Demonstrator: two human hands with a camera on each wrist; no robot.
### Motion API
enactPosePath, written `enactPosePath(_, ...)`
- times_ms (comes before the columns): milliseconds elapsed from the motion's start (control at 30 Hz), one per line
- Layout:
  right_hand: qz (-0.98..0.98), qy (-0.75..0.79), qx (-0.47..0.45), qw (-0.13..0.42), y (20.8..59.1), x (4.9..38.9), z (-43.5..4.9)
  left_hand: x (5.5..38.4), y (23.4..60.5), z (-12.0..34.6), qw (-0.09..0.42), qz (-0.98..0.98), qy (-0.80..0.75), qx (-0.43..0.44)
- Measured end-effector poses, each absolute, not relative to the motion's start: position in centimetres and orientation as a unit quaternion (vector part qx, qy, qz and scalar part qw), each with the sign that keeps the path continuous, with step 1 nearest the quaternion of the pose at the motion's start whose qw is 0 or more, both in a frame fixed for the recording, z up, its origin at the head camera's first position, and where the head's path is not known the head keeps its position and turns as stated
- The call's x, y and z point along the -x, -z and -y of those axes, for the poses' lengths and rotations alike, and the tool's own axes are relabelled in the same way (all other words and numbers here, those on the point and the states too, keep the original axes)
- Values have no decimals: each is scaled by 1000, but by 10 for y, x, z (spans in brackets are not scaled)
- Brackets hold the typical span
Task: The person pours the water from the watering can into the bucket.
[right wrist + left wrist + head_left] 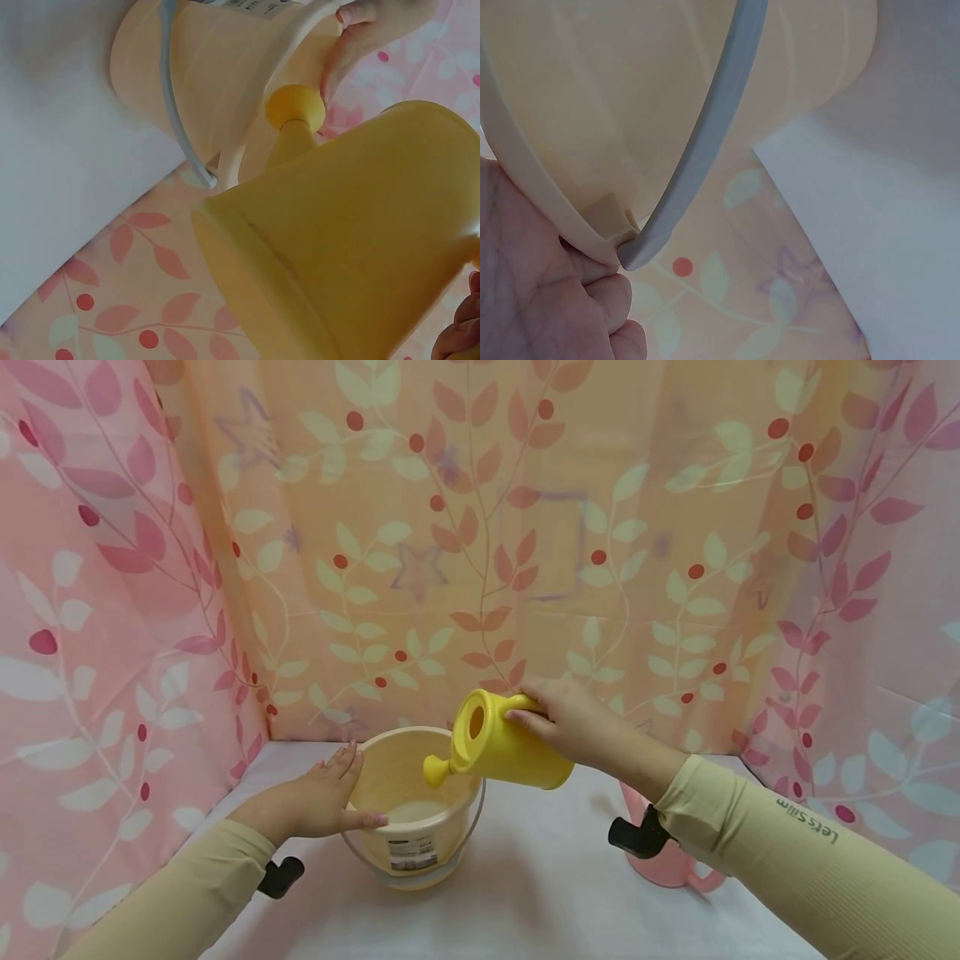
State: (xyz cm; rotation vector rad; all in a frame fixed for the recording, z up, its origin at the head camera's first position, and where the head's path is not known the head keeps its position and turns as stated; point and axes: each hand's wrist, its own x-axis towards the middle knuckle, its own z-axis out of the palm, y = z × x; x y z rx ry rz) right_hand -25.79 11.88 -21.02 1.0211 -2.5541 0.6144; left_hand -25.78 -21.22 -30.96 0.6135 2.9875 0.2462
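Note:
A cream bucket [420,860] with a grey handle [712,120] and a label stands upright on the white surface. My left hand [315,797] rests against the left side of its rim, fingers stretched toward the back and the thumb along the front. In my right hand [562,722] is a yellow watering can [517,752], gripped by its handle. The can tilts left, and its round spout head [295,107] hangs over the bucket's opening. Whether water comes out cannot be made out. Pale liquid seems to lie at the bucket's bottom, though this is unclear.
A pink watering can [660,864] stands on the white surface [540,893] to the right, partly behind the right forearm. Leaf-patterned curtains [480,527] enclose the back and both sides. A black wrist-camera mount [637,835] sticks out below the right wrist.

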Motion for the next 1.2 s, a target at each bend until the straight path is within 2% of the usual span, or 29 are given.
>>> enactPosePath(867,892,-201,-368,167,204,255,-117,257,309,213,39,-976,-76,-203)
enactPosePath(1200,897,-167,-380,151,198,251,-108,256,308,213,37,-975,-77,-205)
